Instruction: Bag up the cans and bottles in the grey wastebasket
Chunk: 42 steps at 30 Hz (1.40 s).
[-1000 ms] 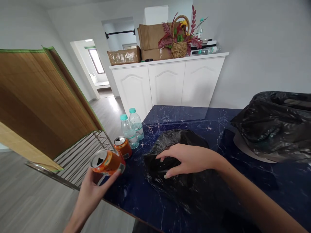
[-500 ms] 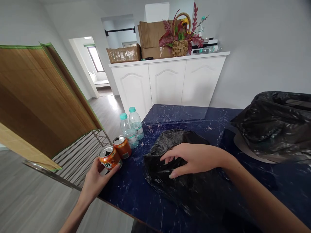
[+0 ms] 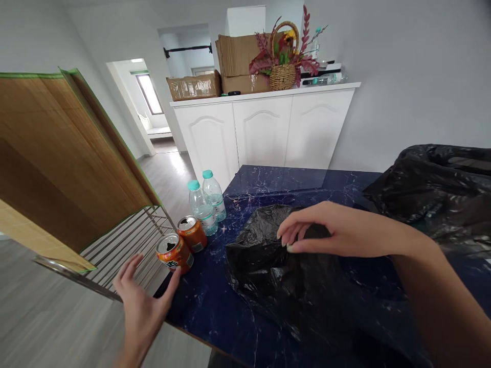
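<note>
My left hand (image 3: 142, 302) is open with fingers spread, just below and clear of an orange can (image 3: 174, 252) that stands at the left edge of the dark blue marble table (image 3: 268, 184). A second orange can (image 3: 192, 233) stands right behind it, and two small water bottles (image 3: 207, 200) with teal caps stand further back. My right hand (image 3: 332, 230) hovers over a crumpled black plastic bag (image 3: 280, 271) lying on the table, fingers curled downward near its top, holding nothing.
A larger black bag (image 3: 433, 189) sits at the table's right. A bamboo mat (image 3: 57, 158) leans over a metal rack (image 3: 130, 245) on the left. Behind stands a white cabinet (image 3: 264, 128) carrying cardboard boxes (image 3: 238, 61) and a flower basket (image 3: 283, 56).
My left hand set the orange can down at the table's edge and let go, drawing back. My right hand lifted off the black bag and shifted right.
</note>
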Tool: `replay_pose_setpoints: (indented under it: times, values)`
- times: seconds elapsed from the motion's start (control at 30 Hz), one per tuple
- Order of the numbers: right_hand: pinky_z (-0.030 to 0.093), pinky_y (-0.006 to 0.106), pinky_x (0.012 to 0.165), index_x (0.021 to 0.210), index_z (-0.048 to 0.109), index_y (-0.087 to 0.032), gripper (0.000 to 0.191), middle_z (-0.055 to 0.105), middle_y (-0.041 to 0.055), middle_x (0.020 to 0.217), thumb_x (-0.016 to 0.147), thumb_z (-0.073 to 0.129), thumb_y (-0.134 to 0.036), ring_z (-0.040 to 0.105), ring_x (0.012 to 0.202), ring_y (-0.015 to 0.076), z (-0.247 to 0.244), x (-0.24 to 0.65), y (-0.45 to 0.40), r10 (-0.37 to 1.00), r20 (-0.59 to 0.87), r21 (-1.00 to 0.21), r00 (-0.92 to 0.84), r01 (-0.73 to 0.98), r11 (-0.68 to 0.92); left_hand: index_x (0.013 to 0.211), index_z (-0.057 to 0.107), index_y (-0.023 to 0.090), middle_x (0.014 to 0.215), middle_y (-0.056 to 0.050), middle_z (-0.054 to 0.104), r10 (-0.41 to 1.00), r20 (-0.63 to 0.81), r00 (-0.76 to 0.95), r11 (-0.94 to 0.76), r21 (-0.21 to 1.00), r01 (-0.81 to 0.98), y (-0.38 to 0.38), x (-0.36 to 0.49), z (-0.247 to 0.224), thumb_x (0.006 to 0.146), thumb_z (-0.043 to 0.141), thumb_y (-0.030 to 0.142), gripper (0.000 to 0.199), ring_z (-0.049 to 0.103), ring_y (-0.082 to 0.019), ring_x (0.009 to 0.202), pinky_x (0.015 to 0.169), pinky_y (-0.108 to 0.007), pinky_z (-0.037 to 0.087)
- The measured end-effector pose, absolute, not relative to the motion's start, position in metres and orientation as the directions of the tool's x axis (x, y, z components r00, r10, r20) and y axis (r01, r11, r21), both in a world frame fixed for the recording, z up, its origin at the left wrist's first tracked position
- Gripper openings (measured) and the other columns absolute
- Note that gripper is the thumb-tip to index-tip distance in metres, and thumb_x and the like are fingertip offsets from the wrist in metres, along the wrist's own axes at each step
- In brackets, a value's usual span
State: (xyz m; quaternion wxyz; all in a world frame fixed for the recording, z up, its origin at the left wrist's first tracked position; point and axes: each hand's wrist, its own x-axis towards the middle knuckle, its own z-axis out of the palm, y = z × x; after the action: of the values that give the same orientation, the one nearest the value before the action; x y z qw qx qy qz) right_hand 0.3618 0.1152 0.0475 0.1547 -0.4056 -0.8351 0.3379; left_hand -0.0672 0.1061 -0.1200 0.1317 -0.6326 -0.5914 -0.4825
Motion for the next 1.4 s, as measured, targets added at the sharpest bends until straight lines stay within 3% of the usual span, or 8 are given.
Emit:
replay_pose_setpoints:
  times: [0.13,0.3,0.47,0.57,0.83,1.03,1.23,1.4]
  values:
    - [0.061,0.036,0.085,0.136,0.067,-0.030,0.047,0.074,0.0080,0.130,0.100,0.061,-0.061,0.073,0.107,0.0262,0.033,0.371,0.117,0.883,0.262,-0.465,-0.388,0.751,0.468,0.136,0.054,0.024,0.135,-0.014,0.058,0.649,0.755,0.095,-0.503,0.331,0.799,0.081,-0.015,-0.113,0.097,0.073,0.036,0.045,0.061,-0.034,0.130,0.114,-0.058,0.051]
    - [0.057,0.046,0.097,0.165,0.036,-0.029,0.080,0.059,0.0142,0.153,0.094,0.064,-0.053,0.063,0.130,0.0370,-0.030,0.402,0.131,0.915,0.328,-0.204,-0.235,0.928,0.311,0.149,0.046,0.022,0.144,-0.017,0.058,0.720,0.641,0.267,-0.583,0.349,0.733,0.107,0.028,-0.103,0.097,0.074,0.040,0.062,0.058,-0.035,0.136,0.114,-0.055,0.050]
    - [0.051,0.036,0.067,0.120,0.069,-0.019,0.043,0.077,0.0124,0.101,0.098,0.054,-0.054,0.073,0.084,0.0290,-0.077,0.428,0.123,0.990,0.136,-0.337,-0.043,0.938,0.087,0.104,0.071,0.023,0.105,-0.008,0.076,0.789,0.461,0.407,-0.593,0.395,0.701,0.140,0.038,-0.086,0.102,0.061,0.037,0.017,0.071,-0.031,0.102,0.093,-0.047,0.056]
    - [0.050,0.036,0.069,0.103,0.068,-0.022,0.037,0.076,0.0087,0.088,0.101,0.048,-0.054,0.072,0.081,0.0274,-0.074,0.430,0.102,0.969,0.243,-0.440,0.044,0.895,0.069,0.097,0.071,0.023,0.099,-0.006,0.078,0.807,0.476,0.348,-0.579,0.525,0.624,0.133,0.038,-0.068,0.100,0.057,0.033,0.018,0.072,-0.026,0.095,0.088,-0.040,0.056]
    - [0.053,0.034,0.073,0.111,0.062,-0.025,0.027,0.074,0.0057,0.092,0.098,0.055,-0.048,0.072,0.080,0.0234,-0.038,0.438,0.017,0.824,0.520,-0.550,0.225,0.826,0.122,0.090,0.067,0.022,0.091,-0.005,0.074,0.751,0.498,0.434,-0.656,0.634,0.409,0.076,0.023,-0.016,0.100,0.059,0.034,0.017,0.068,-0.022,0.084,0.078,-0.032,0.054]
    - [0.048,0.031,0.058,0.136,0.057,-0.027,0.040,0.068,0.0007,0.085,0.101,0.051,-0.045,0.061,0.059,0.0185,-0.057,0.476,-0.044,0.944,0.330,-0.436,0.032,0.891,0.122,0.089,0.065,0.025,0.093,-0.005,0.074,0.494,0.355,0.793,-0.803,0.537,0.259,0.037,0.012,-0.015,0.100,0.060,0.021,0.013,0.068,-0.021,0.087,0.081,-0.033,0.054]
    - [0.055,0.042,0.070,0.134,0.065,-0.031,0.043,0.081,0.0078,0.099,0.094,0.051,-0.030,0.078,0.084,0.0321,-0.102,0.522,-0.069,0.977,0.214,-0.309,-0.005,0.948,0.073,0.105,0.077,0.025,0.111,-0.007,0.081,0.286,0.279,0.917,-0.750,0.660,0.034,0.015,0.032,-0.044,0.094,0.078,0.052,0.028,0.077,-0.023,0.098,0.090,-0.034,0.057]
    - [0.056,0.046,0.065,0.125,0.075,-0.036,0.035,0.078,0.0143,0.088,0.096,0.057,-0.034,0.076,0.075,0.0333,-0.101,0.548,-0.086,0.989,0.130,-0.429,0.072,0.903,-0.010,0.103,0.075,0.022,0.112,-0.010,0.079,0.580,0.506,0.638,-0.690,0.722,0.054,0.060,0.058,-0.049,0.110,0.052,0.046,0.033,0.075,-0.023,0.107,0.100,-0.036,0.057]
